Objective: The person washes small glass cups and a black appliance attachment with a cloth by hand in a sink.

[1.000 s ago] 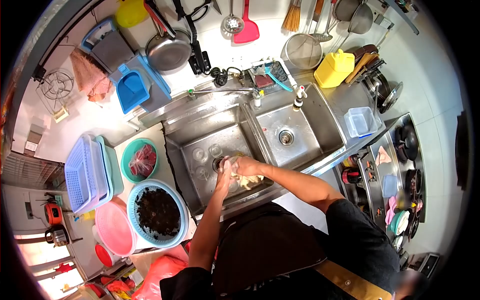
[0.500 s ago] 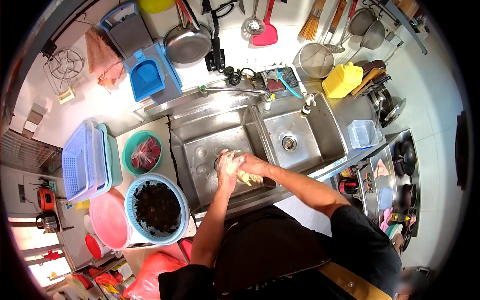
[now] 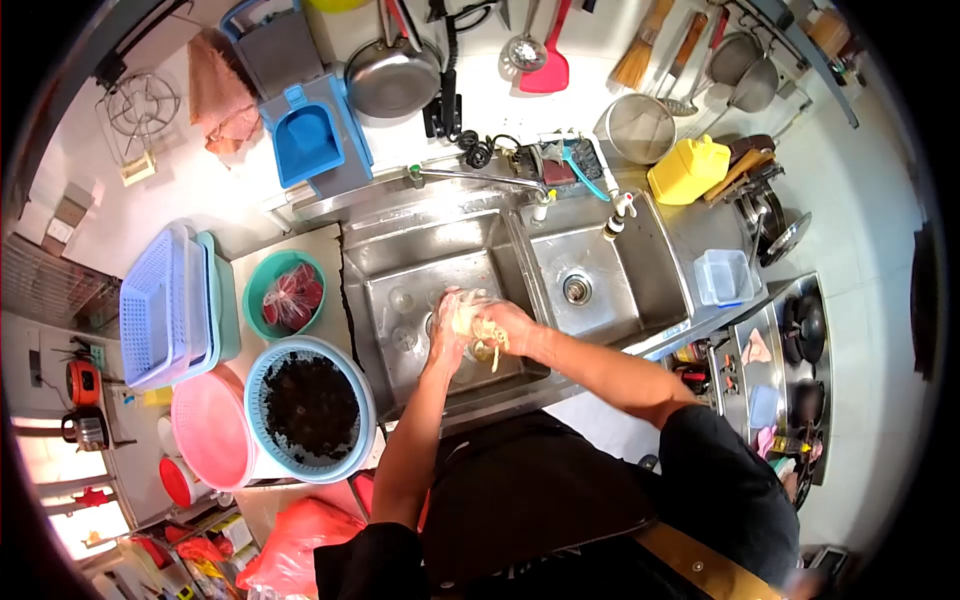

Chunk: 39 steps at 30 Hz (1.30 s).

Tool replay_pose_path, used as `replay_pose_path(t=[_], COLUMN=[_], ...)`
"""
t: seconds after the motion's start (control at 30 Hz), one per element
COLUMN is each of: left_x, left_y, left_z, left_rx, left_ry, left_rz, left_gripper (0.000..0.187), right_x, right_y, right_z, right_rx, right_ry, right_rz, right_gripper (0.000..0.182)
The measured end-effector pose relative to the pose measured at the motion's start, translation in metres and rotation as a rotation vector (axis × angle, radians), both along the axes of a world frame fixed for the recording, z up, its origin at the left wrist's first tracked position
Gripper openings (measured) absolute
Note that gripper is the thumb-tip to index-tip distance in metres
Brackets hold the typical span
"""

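"So, what's in hand?"

"Pale, stringy bundle (image 3: 488,334), material unclear. It's btwn the L hand (image 3: 446,335) and R hand (image 3: 516,325), over the large basin (image 3: 435,262)."

"Grip?"

"Narrow, both hands closed in on it; exact fingertip contact's hard to tell. A bit hangs loose below."

"Step?"

"Prob squeezing or rubbing, mid-way AFAICT. Next move calls for even pressure w/ both palms, loose strands gathered in, all kept over the basin so drips & bits land there."

"Around it?"

"Clear round pieces (image 3: 402,300) on the basin floor, small basin (image 3: 625,255) alongside. L side: green bowl (image 3: 254,318) w/ a clear bag (image 3: 293,297) of red stuff, plus blue basket (image 3: 368,425) w/ a dark mass (image 3: 310,405). Yellow jug (image 3: 688,172) stands beyond the small basin."

"Brands, labels?"

"None legible. No wording I can read on the jug; pale marks on the dark apron (image 3: 530,485) are too small & cut off. Can't ID any brand."
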State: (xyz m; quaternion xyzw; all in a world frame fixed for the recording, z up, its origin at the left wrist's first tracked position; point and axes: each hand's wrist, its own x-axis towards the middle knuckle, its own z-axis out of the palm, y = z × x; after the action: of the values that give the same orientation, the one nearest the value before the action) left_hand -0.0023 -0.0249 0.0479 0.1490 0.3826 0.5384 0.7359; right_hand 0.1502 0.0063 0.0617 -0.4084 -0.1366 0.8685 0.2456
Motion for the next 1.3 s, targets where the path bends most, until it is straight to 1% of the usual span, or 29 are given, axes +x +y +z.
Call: replay_pose_path(t=[0.1, 0.13, 0.17, 0.23, 0.27, 0.33, 0.4, 0.43, 0.47, 0.5, 0.53, 0.57, 0.6, 0.63, 0.67, 0.7, 0.73, 0.77, 0.8, 0.83, 0.87, 0.9, 0.93, 0.97, 1.03, 1.07, 1.17, 1.27, 1.3], left_x=[-0.005, -0.006, -0.005, -0.003, -0.002, -0.002, -0.004, -0.005, -0.005, -0.004, -0.001, 0.001, 0.003, 0.005, 0.005, 0.002, -0.004, -0.009, -0.011, -0.012, -0.012, -0.010, -0.008, -0.011, -0.019, -0.020, -0.022, -0.017, -0.015], left_y=[0.007, 0.004, 0.000, 0.001, 0.003, 0.003, -0.001, -0.003, -0.007, -0.010, -0.014, -0.015, -0.015, -0.014, -0.014, -0.015, -0.016, -0.017, -0.017, -0.016, -0.014, -0.014, -0.010, -0.005, 0.000, -0.002, -0.006, 0.002, 0.007], left_z=[-0.017, -0.010, -0.008, -0.001, 0.004, -0.008, -0.022, -0.021, -0.018, -0.016, -0.010, -0.018, -0.023, -0.028, -0.033, -0.029, -0.025, -0.021, -0.015, -0.015, -0.014, -0.013, -0.003, -0.001, -0.004, -0.008, -0.017, -0.001, -0.008], left_rx=[0.033, -0.044, -0.099, -0.195, -0.265, -0.257, -0.205, -0.193, -0.180, -0.168, 0.010, 0.118, 0.226, 0.335, 0.286, 0.258, 0.227, 0.196, -0.019, -0.047, -0.074, -0.103, -0.162, -0.193, -0.255, -0.333, -0.305, -0.273, -0.265], left_ry=[-0.042, -0.012, -0.037, -0.084, -0.069, -0.155, -0.218, -0.163, -0.110, -0.059, -0.064, 0.041, 0.146, 0.251, 0.151, 0.076, 0.001, -0.072, -0.081, -0.111, -0.140, -0.170, -0.132, -0.187, -0.309, -0.247, -0.296, -0.251, -0.225], left_rz=[-0.065, -0.150, -0.203, -0.312, -0.341, -0.393, -0.421, -0.376, -0.332, -0.288, -0.189, -0.097, -0.006, 0.086, 0.106, 0.048, -0.009, -0.069, -0.128, -0.158, -0.192, -0.228, -0.217, -0.284, -0.398, -0.428, -0.472, -0.335, -0.294], left_gripper=[0.041, 0.042, 0.044, 0.046, 0.053, 0.053, 0.053, 0.051, 0.049, 0.048, 0.043, 0.042, 0.041, 0.040, 0.041, 0.041, 0.042, 0.042, 0.039, 0.037, 0.036, 0.035, 0.037, 0.040, 0.047, 0.054, 0.053, 0.054, 0.051], right_x=[-0.008, 0.001, 0.007, 0.006, 0.007, 0.006, 0.014, 0.016, 0.014, 0.009, 0.009, 0.008, 0.004, -0.001, -0.005, -0.009, -0.009, -0.004, -0.002, -0.002, -0.006, 0.001, 0.002, 0.004, 0.007, 0.008, 0.011, 0.007, 0.002], right_y=[-0.014, -0.013, -0.014, -0.018, -0.016, -0.020, -0.023, -0.023, -0.023, -0.020, -0.016, -0.014, -0.015, -0.017, -0.021, -0.025, -0.025, -0.025, -0.023, -0.020, -0.020, -0.019, -0.025, -0.028, -0.025, -0.024, -0.023, -0.018, -0.018], right_z=[0.009, 0.021, 0.031, 0.069, 0.072, 0.074, 0.043, 0.024, 0.008, 0.013, 0.021, 0.026, 0.031, 0.035, 0.040, 0.044, 0.040, 0.042, 0.064, 0.080, 0.084, 0.063, 0.054, 0.046, 0.036, 0.030, 0.016, 0.024, 0.028], right_rx=[0.437, 0.949, 1.412, 1.482, 1.434, 1.339, 1.246, 1.194, 0.876, 0.450, 0.260, 0.066, 0.036, 0.138, 0.241, 0.339, 0.528, 0.808, 1.085, 1.363, 1.485, 1.686, 1.784, 1.885, 1.974, 2.021, 2.152, 1.914, 1.823], right_ry=[-0.305, -0.538, -0.965, -1.118, -1.110, -1.072, -0.882, -0.790, -0.488, -0.326, -0.157, 0.013, 0.116, 0.039, -0.040, -0.119, -0.220, -0.410, -0.600, -0.795, -0.944, -1.057, -1.147, -1.239, -1.285, -1.301, -1.243, -1.271, -1.281], right_rz=[0.080, 0.408, 0.824, 1.241, 1.206, 1.157, 0.879, 0.743, 0.435, 0.257, 0.175, 0.090, 0.007, 0.031, 0.056, 0.080, 0.213, 0.486, 0.762, 1.040, 1.244, 1.410, 1.458, 1.507, 1.438, 1.402, 1.244, 1.247, 1.262], right_gripper=[0.023, 0.019, 0.020, 0.022, 0.022, 0.022, 0.023, 0.024, 0.024, 0.023, 0.025, 0.027, 0.030, 0.031, 0.032, 0.034, 0.037, 0.038, 0.039, 0.041, 0.043, 0.034, 0.023, 0.013, 0.009, 0.009, 0.011, 0.014, 0.016])
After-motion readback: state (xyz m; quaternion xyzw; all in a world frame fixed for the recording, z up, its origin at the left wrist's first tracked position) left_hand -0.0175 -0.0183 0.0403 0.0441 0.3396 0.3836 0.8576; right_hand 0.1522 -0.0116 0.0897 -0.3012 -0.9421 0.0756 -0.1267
